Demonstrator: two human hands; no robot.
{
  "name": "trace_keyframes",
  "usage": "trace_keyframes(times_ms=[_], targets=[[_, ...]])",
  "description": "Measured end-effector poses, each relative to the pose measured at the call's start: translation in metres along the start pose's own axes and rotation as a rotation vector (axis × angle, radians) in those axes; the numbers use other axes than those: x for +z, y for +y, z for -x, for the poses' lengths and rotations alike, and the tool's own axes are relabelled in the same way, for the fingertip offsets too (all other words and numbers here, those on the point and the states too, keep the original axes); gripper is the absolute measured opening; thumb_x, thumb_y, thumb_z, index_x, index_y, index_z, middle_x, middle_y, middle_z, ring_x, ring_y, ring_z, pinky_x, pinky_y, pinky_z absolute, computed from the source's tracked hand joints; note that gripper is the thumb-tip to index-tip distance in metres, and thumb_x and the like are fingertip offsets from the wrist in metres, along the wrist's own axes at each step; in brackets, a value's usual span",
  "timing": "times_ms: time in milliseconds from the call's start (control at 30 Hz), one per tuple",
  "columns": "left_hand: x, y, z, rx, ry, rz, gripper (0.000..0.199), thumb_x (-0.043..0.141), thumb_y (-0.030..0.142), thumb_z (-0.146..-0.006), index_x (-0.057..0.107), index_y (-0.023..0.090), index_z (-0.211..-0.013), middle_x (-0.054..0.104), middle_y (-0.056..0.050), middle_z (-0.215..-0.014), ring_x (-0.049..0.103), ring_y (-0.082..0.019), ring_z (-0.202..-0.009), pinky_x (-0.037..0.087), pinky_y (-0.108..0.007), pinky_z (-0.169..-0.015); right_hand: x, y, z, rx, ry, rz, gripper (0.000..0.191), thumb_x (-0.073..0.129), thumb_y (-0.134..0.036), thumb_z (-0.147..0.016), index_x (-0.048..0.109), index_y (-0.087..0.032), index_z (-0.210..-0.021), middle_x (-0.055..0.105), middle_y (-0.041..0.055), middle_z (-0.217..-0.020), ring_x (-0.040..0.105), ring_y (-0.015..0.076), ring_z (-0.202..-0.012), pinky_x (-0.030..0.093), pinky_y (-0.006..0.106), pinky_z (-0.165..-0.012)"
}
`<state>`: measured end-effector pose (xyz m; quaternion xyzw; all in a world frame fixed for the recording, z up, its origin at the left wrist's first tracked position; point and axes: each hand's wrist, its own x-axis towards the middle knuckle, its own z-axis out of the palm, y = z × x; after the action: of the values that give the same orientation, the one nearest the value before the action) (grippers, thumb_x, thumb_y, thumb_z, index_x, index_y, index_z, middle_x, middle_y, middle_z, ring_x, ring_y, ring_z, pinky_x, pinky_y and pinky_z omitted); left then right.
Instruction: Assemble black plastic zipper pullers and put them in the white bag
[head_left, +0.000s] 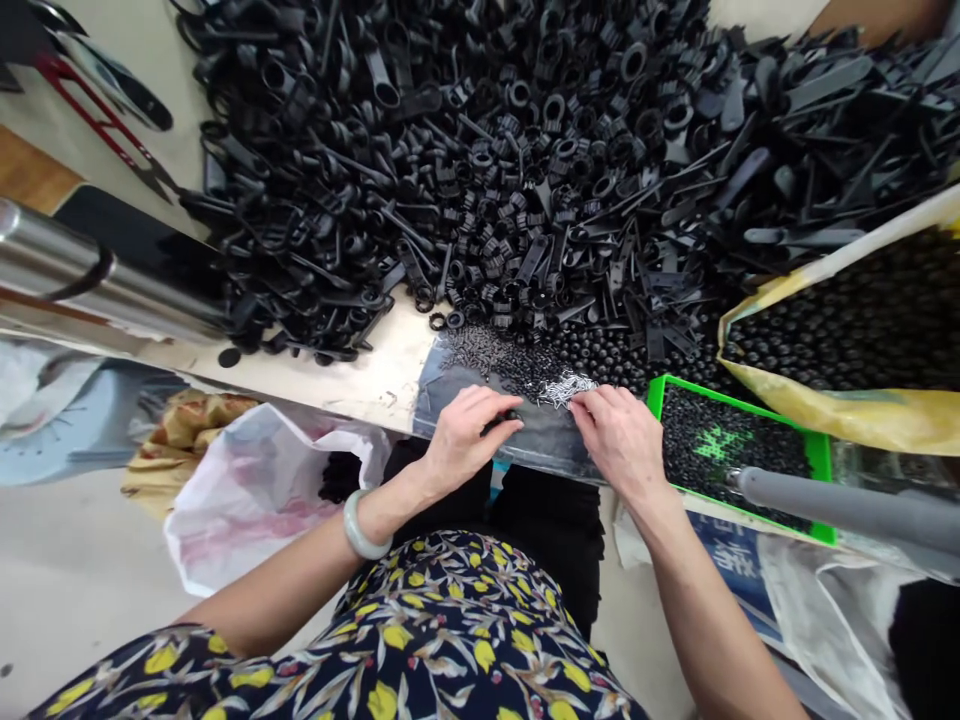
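Your left hand (469, 440) pinches a small black piece (511, 418), and your right hand (611, 437) pinches shiny metal bits (566, 390), close to the green tray (739, 450) for easy reach.

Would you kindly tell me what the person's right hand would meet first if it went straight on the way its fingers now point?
The right hand would most likely meet the small heap of silvery metal pieces first. Its fingertips look at or touching the heap's edge, though depth is hard to judge.
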<state>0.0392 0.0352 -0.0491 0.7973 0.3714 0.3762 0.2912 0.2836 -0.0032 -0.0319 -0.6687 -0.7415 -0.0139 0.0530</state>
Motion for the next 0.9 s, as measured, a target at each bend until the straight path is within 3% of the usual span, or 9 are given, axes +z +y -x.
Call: trace_keyframes(times_ms=[167, 433, 633, 800, 900], targets=[[0.005, -0.011, 0.001, 0.068, -0.086, -0.074, 0.016, 0.064, 0.032, -0.102, 0.073, 0.019, -0.102, 0.076, -0.005, -0.092, 0.065, -0.018, -0.084, 0.047, -0.035, -0.083, -0.002, 0.001, -0.005, 0.022, -0.056, -0.037, 0.021, 0.055, -0.032, -0.105, 0.068, -0.023, -0.092, 0.07, 0.0038, -0.09, 0.058, 0.0213, -0.088, 0.035, 0.034, -0.076], [0.009, -0.015, 0.005, 0.225, -0.12, -0.2, 0.022, 0.058, 0.022, -0.103, 0.07, 0.02, -0.121, 0.075, -0.007, -0.099, 0.063, -0.02, -0.087, 0.046, -0.036, -0.08, -0.004, -0.004, -0.005, 0.024, -0.05, -0.003, 0.022, 0.053, -0.029, -0.105, 0.066, -0.021, -0.09, 0.069, 0.0056, -0.09, 0.058, 0.0219, -0.089, 0.038, 0.034, -0.079], [0.004, -0.013, 0.004, 0.291, -0.101, -0.136, 0.031, 0.057, 0.01, -0.1, 0.067, 0.019, -0.128, 0.077, -0.008, -0.108, 0.066, -0.02, -0.09, 0.047, -0.037, -0.082, -0.014, -0.001, -0.01, 0.017, -0.141, -0.04, 0.018, 0.058, -0.032, -0.106, 0.069, -0.023, -0.095, 0.071, 0.003, -0.095, 0.061, 0.0202, -0.092, 0.039, 0.032, -0.076], [0.007, -0.012, 0.003, 0.237, -0.068, -0.086, 0.031, 0.061, 0.013, -0.101, 0.063, 0.019, -0.131, 0.078, -0.006, -0.105, 0.069, -0.018, -0.091, 0.047, -0.035, -0.084, -0.018, -0.002, -0.017, 0.017, -0.194, -0.026, 0.019, 0.056, -0.028, -0.106, 0.068, -0.023, -0.092, 0.073, 0.0035, -0.096, 0.062, 0.0207, -0.092, 0.038, 0.033, -0.073], [0.007, -0.012, 0.003, 0.187, -0.037, -0.068, 0.02, 0.065, 0.019, -0.101, 0.067, 0.019, -0.12, 0.079, -0.005, -0.099, 0.07, -0.017, -0.086, 0.048, -0.034, -0.082, -0.015, -0.002, -0.011, 0.049, -0.162, -0.057, 0.017, 0.057, -0.029, -0.105, 0.067, -0.024, -0.092, 0.073, 0.0028, -0.096, 0.062, 0.0204, -0.092, 0.039, 0.033, -0.074]])
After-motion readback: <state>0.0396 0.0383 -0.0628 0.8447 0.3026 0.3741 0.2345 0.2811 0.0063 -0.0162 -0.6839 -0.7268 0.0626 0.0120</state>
